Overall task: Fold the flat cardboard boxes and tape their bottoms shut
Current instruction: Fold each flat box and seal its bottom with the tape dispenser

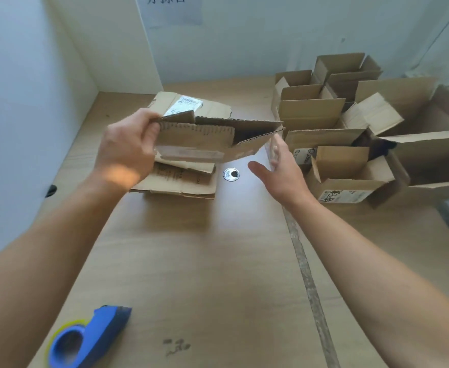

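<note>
1. The step in hand, as I judge it, is opening one flat cardboard box [204, 140] into its shape; the taping of its bottom is not yet begun.
2. My left hand [127, 152] holds this box in the air above the stack of flat boxes [180, 181]. The fingers [141, 118] pinch its left end, thumb on one side and the others on the other side.
3. My right hand [281, 168] holds nothing. Its fingers are straight and close together, the thumb spread away, just beside the right end of the box. They are blurred, so I cannot tell if they touch the cardboard.
4. The next move, I think, needs the right hand to push that end inward while the left keeps its pinch, so the walls stand square; then the bottom flaps must be folded in.
5. After that I must reach for the tape dispenser [93, 333], which lies near me at the left of the surface [218, 261], well apart from both hands.
6. Count: one box in hand; one blue tape dispenser; one stack of flat boxes, several sheets, which I cannot count exactly.
7. On the right stand the folded boxes [311, 112], at least seven small ones, overlapping each other, and one large box [430, 144] beside them.
</note>
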`<state>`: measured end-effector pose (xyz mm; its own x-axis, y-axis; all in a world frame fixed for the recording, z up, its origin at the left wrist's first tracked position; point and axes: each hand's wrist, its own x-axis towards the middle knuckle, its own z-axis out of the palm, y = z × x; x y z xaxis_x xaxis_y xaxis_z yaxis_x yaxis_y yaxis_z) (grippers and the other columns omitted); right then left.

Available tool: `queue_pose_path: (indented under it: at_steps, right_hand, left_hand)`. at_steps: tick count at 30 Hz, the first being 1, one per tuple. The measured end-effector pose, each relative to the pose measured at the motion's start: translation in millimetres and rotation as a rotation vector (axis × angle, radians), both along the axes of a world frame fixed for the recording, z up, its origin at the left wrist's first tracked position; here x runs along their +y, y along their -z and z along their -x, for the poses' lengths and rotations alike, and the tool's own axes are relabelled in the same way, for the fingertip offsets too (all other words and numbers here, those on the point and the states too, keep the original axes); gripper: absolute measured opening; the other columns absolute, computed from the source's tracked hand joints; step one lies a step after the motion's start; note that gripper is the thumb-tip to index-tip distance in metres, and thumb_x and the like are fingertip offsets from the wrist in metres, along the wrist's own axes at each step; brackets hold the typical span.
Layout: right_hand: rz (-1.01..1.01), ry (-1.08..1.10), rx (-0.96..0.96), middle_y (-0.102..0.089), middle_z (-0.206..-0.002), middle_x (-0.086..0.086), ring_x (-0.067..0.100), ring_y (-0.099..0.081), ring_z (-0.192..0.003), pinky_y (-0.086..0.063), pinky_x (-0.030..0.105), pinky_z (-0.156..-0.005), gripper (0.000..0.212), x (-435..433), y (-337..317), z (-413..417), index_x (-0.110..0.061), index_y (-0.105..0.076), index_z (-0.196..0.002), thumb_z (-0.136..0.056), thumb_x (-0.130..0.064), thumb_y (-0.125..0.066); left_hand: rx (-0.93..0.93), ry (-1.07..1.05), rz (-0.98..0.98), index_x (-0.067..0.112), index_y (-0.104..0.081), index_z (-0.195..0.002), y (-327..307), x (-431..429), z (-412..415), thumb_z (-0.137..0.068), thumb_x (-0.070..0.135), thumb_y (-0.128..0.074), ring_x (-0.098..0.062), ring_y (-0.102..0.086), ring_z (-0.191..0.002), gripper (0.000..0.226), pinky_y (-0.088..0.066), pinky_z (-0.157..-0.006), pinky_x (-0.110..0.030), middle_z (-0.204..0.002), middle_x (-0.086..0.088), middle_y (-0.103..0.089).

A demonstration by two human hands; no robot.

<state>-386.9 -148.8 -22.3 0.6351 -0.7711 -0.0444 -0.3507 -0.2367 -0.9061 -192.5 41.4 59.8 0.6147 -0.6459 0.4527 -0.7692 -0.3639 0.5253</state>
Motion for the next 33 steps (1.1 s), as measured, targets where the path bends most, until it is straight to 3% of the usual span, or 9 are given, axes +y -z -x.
queue_pose_path:
  at_steps: [3,6,9,15,20,23,26,29,33]
  right_hand:
    - [-0.074,-0.042,-0.119,-0.051,-0.143,-0.012,0.010,-0.043,-0.136,-0.041,0.038,-0.107,0.059,14.8,5.8,27.7,-0.039,-0.044,-0.138,-0.086,-0.044,-0.072]
    - [-0.170,-0.027,-0.172,-0.065,-0.120,-0.019,0.002,-0.056,-0.118,-0.048,0.037,-0.100,0.038,34.6,16.2,52.3,-0.041,-0.054,-0.117,-0.086,-0.037,-0.074]
    - [-0.198,-0.003,-0.155,-0.068,-0.113,-0.012,0.009,-0.063,-0.107,-0.052,0.044,-0.096,0.030,54.5,30.8,74.3,-0.042,-0.057,-0.104,-0.081,-0.042,-0.075]
    - [-0.345,0.076,-0.172,-0.070,-0.111,-0.001,0.019,-0.067,-0.105,-0.053,0.049,-0.096,0.041,78.2,57.5,106.5,-0.031,-0.059,-0.109,-0.075,-0.050,-0.073]
    - [-0.383,0.071,-0.111,-0.072,-0.099,0.008,0.025,-0.068,-0.088,-0.053,0.045,-0.084,0.007,89.0,71.4,119.9,-0.025,-0.063,-0.101,-0.096,-0.029,-0.064]
    - [-0.382,0.092,-0.082,-0.072,-0.095,0.011,0.025,-0.066,-0.082,-0.053,0.045,-0.082,0.005,96.9,74.3,123.6,-0.024,-0.063,-0.097,-0.097,-0.029,-0.062]
    - [-0.348,0.136,-0.043,-0.070,-0.091,0.006,0.024,-0.064,-0.083,-0.049,0.037,-0.073,0.011,106.4,75.6,124.5,-0.025,-0.062,-0.092,-0.099,-0.032,-0.057]
    - [-0.289,0.144,-0.034,-0.067,-0.095,0.001,0.018,-0.064,-0.088,-0.049,0.033,-0.074,0.004,116.8,73.2,119.2,-0.033,-0.057,-0.100,-0.101,-0.033,-0.053]
    - [-0.319,0.162,-0.026,-0.065,-0.104,-0.002,0.019,-0.067,-0.092,-0.057,0.048,-0.085,0.032,137.6,70.6,101.4,-0.041,-0.044,-0.129,-0.098,-0.045,-0.052]
  left_hand:
    - [0.162,0.019,-0.029,0.019,-0.065,-0.118,4.5,25.0,29.7,-0.101,0.017,-0.051,-0.013,-0.058,-0.083,0.022,-0.041,-0.072,-0.009,-0.090,0.001,-0.065]
    - [0.291,-0.009,-0.124,0.025,-0.061,-0.124,19.7,44.0,54.1,-0.101,0.025,-0.051,-0.024,-0.065,-0.091,0.025,-0.049,-0.083,-0.031,-0.095,-0.003,-0.068]
    - [0.370,-0.013,-0.112,0.030,-0.057,-0.129,34.6,60.4,78.3,-0.099,0.026,-0.056,-0.016,-0.065,-0.091,0.030,-0.048,-0.084,-0.031,-0.098,0.004,-0.067]
    - [0.746,0.031,0.081,0.022,-0.053,-0.133,82.2,88.3,117.9,-0.091,0.019,-0.066,-0.014,-0.066,-0.107,0.044,-0.052,-0.088,-0.028,-0.112,0.005,-0.068]
    - [0.957,0.005,0.130,0.050,-0.035,-0.139,120.6,107.0,140.0,-0.097,0.007,-0.058,-0.012,-0.064,-0.099,0.065,-0.049,-0.085,-0.025,-0.121,-0.002,-0.062]
    - [1.007,-0.122,0.061,0.049,-0.024,-0.149,136.8,115.4,147.6,-0.096,0.017,-0.061,-0.014,-0.064,-0.099,0.073,-0.051,-0.093,-0.037,-0.116,-0.004,-0.062]
    - [0.980,-0.196,0.066,0.033,-0.046,-0.139,147.9,120.9,151.4,-0.095,0.018,-0.062,-0.018,-0.064,-0.107,0.049,-0.051,-0.098,-0.046,-0.112,0.002,-0.066]
    - [0.944,-0.107,0.000,0.039,-0.056,-0.120,145.9,121.2,152.7,-0.096,0.018,-0.059,-0.014,-0.064,-0.108,0.032,-0.053,-0.090,-0.036,-0.111,0.010,-0.067]
    - [0.952,0.034,-0.125,0.050,-0.038,-0.140,141.5,120.0,144.9,-0.098,0.026,-0.058,-0.008,-0.061,-0.107,0.052,-0.047,-0.080,-0.027,-0.113,0.015,-0.062]
